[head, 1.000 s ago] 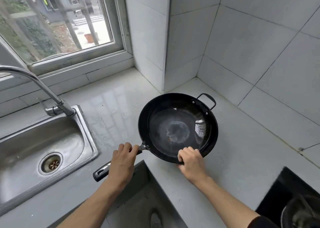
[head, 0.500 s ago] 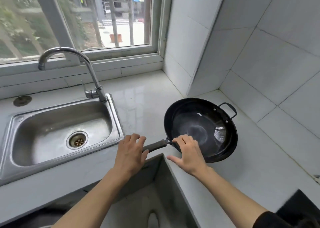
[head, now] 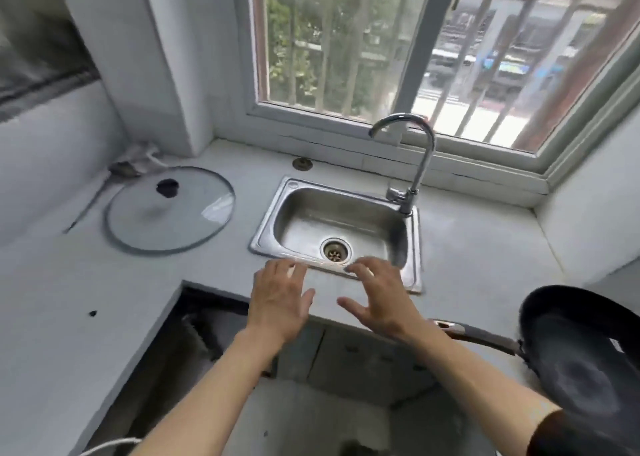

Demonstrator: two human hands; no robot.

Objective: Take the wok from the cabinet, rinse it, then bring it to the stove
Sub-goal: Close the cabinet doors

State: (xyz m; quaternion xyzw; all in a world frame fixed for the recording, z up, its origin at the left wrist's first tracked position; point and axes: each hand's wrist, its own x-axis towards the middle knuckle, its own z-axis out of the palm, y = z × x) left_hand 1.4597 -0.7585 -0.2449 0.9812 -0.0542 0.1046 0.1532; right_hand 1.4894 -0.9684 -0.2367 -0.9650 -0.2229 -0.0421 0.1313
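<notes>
**Both hands empty above the sink edge, wok resting off to the right**

The grey table wrapped around the corner beneath the window. The steel sink was set into it, its curved faucet rising at the back right corner. A glass lid lay flat on the table left of the sink. The black wok sat on the table at the right edge of view, its long handle pointing left behind the right forearm. The left hand and right hand hovered side by side just in front of the sink's near rim, fingers spread, each grip wide open and holding nothing, neither touching the wok.
</notes>
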